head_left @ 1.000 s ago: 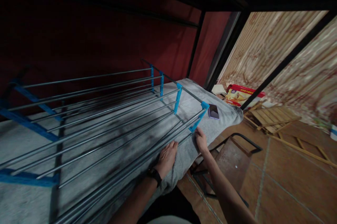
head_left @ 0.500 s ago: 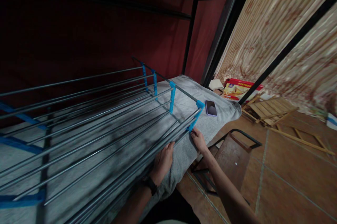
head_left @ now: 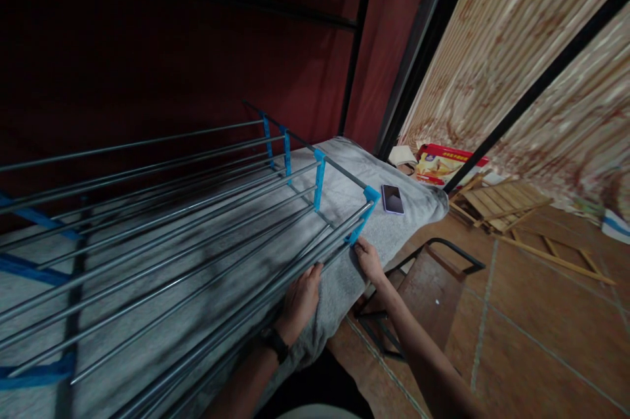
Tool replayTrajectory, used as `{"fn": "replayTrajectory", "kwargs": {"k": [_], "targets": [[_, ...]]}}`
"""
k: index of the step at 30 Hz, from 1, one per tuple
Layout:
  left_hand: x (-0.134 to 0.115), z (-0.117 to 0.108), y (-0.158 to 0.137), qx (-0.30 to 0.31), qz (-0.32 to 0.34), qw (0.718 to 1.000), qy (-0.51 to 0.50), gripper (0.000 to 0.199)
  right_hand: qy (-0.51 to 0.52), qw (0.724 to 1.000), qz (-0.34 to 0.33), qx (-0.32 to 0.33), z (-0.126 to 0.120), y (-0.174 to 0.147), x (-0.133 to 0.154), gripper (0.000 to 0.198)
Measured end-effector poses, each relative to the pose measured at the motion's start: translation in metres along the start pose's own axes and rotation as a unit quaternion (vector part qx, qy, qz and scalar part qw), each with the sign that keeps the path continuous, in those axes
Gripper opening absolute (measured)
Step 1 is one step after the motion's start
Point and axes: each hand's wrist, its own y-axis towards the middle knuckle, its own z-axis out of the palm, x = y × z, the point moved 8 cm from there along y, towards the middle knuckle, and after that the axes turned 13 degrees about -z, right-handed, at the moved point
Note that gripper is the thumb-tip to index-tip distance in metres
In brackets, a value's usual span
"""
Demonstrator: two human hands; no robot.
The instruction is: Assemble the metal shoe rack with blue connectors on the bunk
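Observation:
A rack of grey metal tubes [head_left: 231, 118] with blue plastic connectors [head_left: 319, 173] lies along the grey blanket [head_left: 367, 166], stretching from the left edge to the middle of the head view. My left hand [head_left: 301, 295], with a dark watch on its wrist, is closed round the rack's near lower tubes; its fingertips are partly hidden. Just to its right, my right hand [head_left: 367, 257] grips the rack's near end low down, directly under the front blue corner connector [head_left: 363, 215]. A phone [head_left: 392, 199] lies on the blanket beyond that corner.
Black metal frame posts [head_left: 418, 71] rise behind the blanket, against a dark red wall [head_left: 197, 58]. At right stand a small brown seat with a black tube frame [head_left: 426, 294], folded wooden furniture [head_left: 506, 202] and a red-and-yellow box [head_left: 445, 163] on the tiled floor.
The whole view has shifted slightly, so the rack, phone and floor things appear a little further left and up. Both hands keep the same hold on the rack.

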Motion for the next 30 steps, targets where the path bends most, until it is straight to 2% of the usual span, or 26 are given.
{"fn": "replayTrajectory", "kwargs": {"k": [9, 16, 30], "targets": [[0.004, 0.005, 0.002, 0.006, 0.003, 1.000, -0.021, 0.045, -0.025, 1.000, 0.017, -0.004, 0.002, -0.005, -0.005, 0.036], [0.005, 0.006, 0.004, 0.009, -0.006, 1.000, -0.029, 0.047, -0.044, 0.999, 0.026, 0.001, 0.003, -0.008, -0.004, 0.044], [0.002, 0.008, 0.000, -0.015, -0.016, 0.999, 0.030, 0.054, -0.091, 0.995, 0.048, -0.004, 0.001, -0.012, 0.005, 0.042]]}}
